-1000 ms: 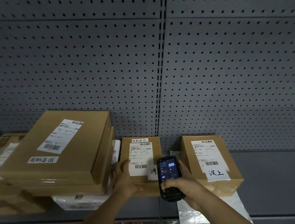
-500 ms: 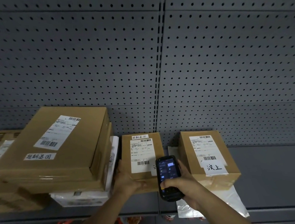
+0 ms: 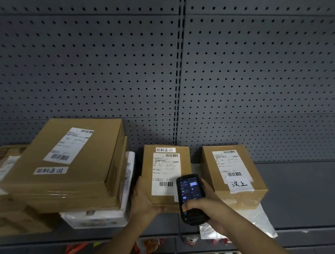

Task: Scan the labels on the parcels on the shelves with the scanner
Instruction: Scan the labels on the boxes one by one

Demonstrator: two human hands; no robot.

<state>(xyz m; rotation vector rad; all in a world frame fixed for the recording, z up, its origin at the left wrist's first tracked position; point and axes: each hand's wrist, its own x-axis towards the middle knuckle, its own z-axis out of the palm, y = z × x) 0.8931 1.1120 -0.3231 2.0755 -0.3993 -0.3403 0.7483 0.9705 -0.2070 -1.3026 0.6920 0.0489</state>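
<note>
My left hand (image 3: 144,200) is curling around the lower left corner of the middle cardboard parcel (image 3: 163,169), low in the frame's centre. It has just settled flatter on the shelf (image 3: 315,189), with the label (image 3: 165,174) facing me. My right hand (image 3: 205,205) is gripping the handheld scanner (image 3: 190,197), aiming at its barcode.

Grey pegboard back panel (image 3: 259,64), snack packets (image 3: 149,247) on lower shelf — colourful, partly hidden

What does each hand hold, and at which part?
The right hand grips the scanner around its lower body. The left hand holds the middle parcel at its lower left corner.
</note>
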